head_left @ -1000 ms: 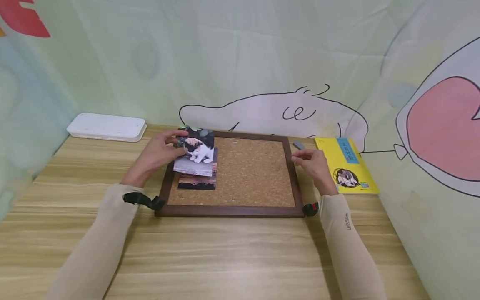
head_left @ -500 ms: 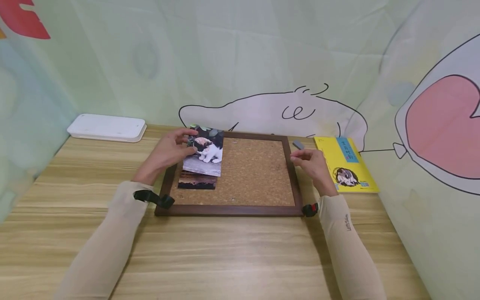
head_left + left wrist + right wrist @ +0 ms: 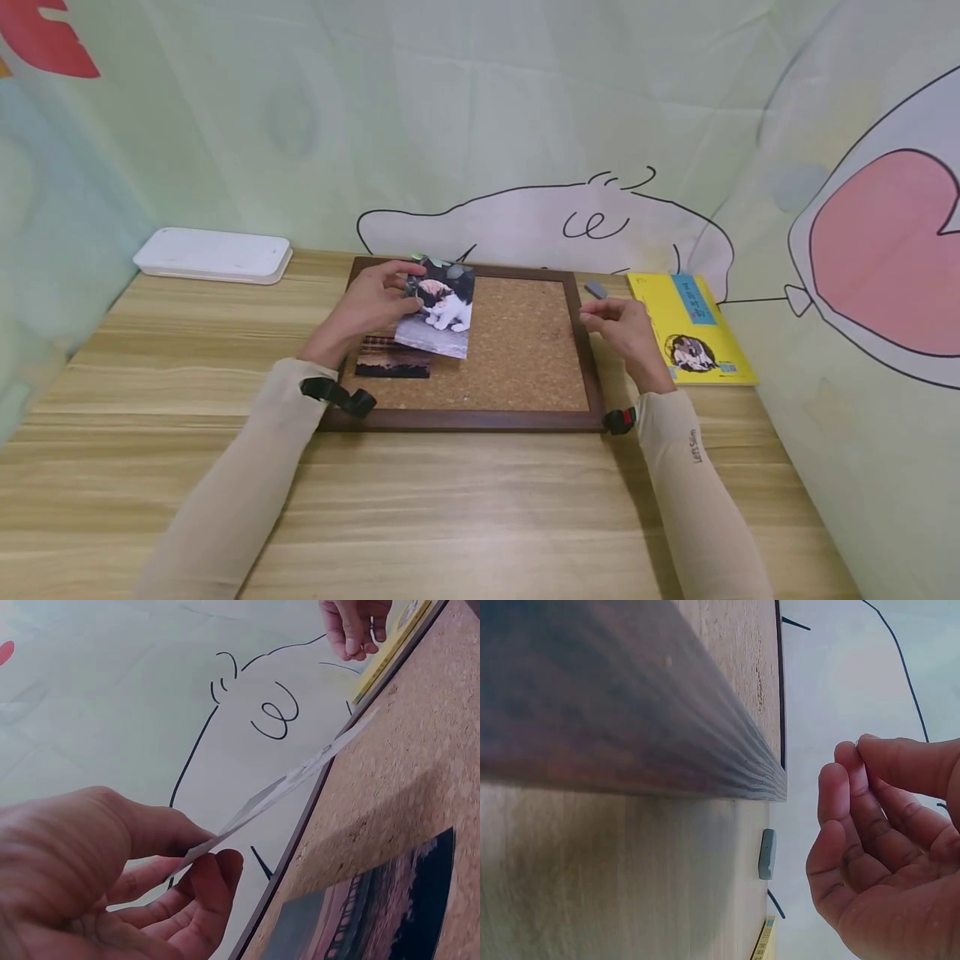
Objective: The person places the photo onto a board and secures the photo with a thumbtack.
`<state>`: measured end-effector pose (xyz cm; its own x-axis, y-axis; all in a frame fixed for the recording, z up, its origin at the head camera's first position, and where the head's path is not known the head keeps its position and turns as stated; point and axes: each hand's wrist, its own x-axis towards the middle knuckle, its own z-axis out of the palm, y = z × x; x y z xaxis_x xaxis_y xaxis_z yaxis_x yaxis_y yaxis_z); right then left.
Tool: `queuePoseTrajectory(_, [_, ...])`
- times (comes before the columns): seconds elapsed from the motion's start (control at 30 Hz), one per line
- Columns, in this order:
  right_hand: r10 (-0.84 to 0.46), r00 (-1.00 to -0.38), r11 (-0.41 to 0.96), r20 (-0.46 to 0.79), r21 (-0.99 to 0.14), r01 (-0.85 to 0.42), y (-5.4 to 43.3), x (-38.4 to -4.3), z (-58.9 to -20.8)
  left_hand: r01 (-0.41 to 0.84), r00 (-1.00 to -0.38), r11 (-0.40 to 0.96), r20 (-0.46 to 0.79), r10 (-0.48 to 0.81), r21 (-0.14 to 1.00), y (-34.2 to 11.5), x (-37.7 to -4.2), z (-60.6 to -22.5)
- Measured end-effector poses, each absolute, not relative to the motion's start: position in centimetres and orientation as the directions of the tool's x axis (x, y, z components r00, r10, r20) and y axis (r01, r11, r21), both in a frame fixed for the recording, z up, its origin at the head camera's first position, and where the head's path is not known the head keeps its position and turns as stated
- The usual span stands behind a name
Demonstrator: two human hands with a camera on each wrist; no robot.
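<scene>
My left hand (image 3: 375, 302) pinches the left edge of a photo of a black, orange and white cat (image 3: 446, 308) between thumb and fingers. In the left wrist view the cat photo is seen nearly edge-on, tilted above a cork board (image 3: 525, 350) with a dark wood frame. Below it a sunset photo (image 3: 393, 362) lies on the cork at the left, partly covered in the head view. Beside the frame's right edge is my right hand (image 3: 622, 329), its thumb and index tips together. Whether something tiny sits between them I cannot tell.
A small grey block (image 3: 596, 289) lies behind the right hand. To its right is a yellow book (image 3: 712, 358) with a cat picture. A white flat case (image 3: 213, 254) stands at the back left. A printed cloth backdrop borders the wooden table.
My left hand has carried the cat photo rightward across the board, uncovering the lower left of the sunset photo. The right hand has stayed nearly still.
</scene>
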<state>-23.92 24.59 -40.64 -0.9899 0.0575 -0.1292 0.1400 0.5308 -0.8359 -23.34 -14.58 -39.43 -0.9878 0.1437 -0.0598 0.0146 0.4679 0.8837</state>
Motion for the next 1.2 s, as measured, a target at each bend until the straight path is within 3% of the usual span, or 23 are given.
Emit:
queuePoseTrajectory(0.57, [0.08,-0.981,0.523,-0.178,-0.83,0.194,23.8,-23.9,-40.5,-0.051,-0.98,0.457,-0.133,0.149,0.888,-10.3,-23.9,-40.3])
queuePoseTrajectory(1.2, [0.058,-0.98,0.493,-0.191,-0.848,0.195,22.1,-24.4,-40.0,0.025,-0.968,0.372,-0.071,0.242,0.928,-5.7,-24.3,-41.8])
